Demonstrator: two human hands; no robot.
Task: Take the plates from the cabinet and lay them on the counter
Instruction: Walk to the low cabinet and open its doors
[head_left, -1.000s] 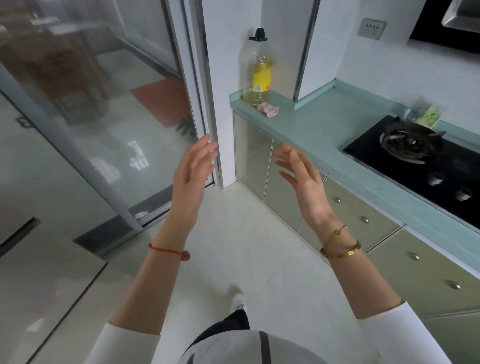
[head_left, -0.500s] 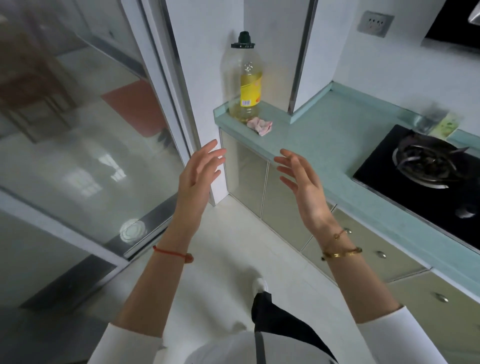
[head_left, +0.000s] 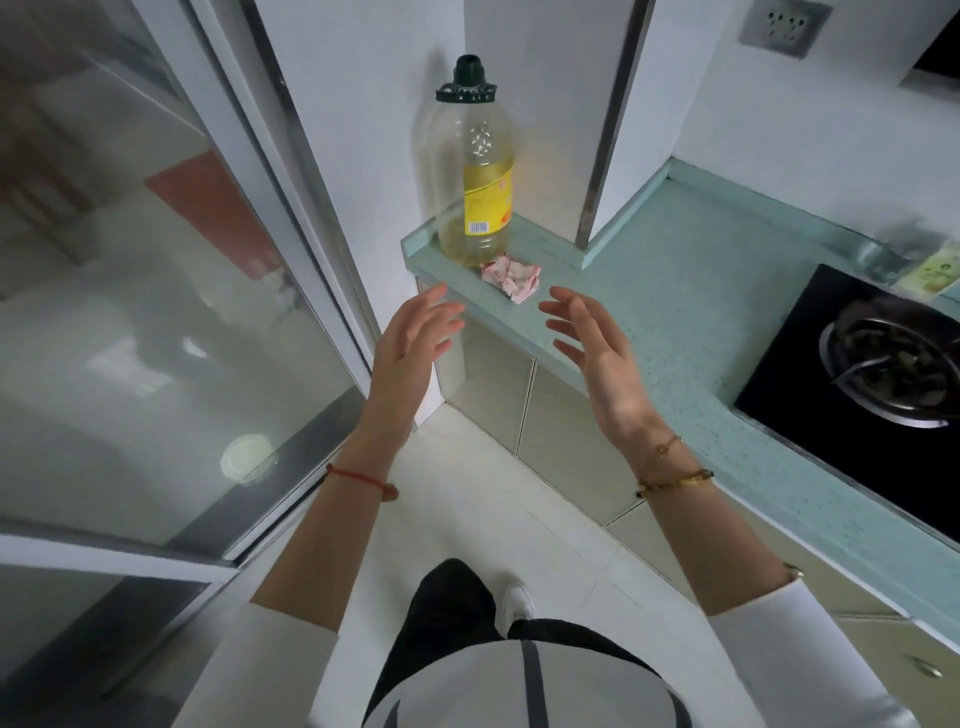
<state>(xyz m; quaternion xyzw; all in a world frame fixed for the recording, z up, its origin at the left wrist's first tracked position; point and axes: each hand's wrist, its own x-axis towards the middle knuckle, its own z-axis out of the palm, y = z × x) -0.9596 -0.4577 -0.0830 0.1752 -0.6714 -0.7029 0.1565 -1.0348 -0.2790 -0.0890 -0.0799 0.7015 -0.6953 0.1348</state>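
Observation:
My left hand (head_left: 410, 348) and my right hand (head_left: 597, 358) are raised in front of me, palms facing each other, fingers apart, both holding nothing. They hover just before the left end of the pale green counter (head_left: 691, 312). Under that counter are closed cabinet doors (head_left: 488, 384) with a glossy beige front. No plates are in view.
A large oil bottle (head_left: 475, 171) stands at the counter's left corner, with a crumpled pink paper (head_left: 511, 278) beside it. A black gas hob (head_left: 878, 374) lies to the right. Drawers (head_left: 883, 660) run along under the counter. A glass sliding door (head_left: 182, 312) fills the left.
The view has come closer to the counter's left end and tilted down. Both hands stay raised and apart, now near the counter edge above the cabinet doors.

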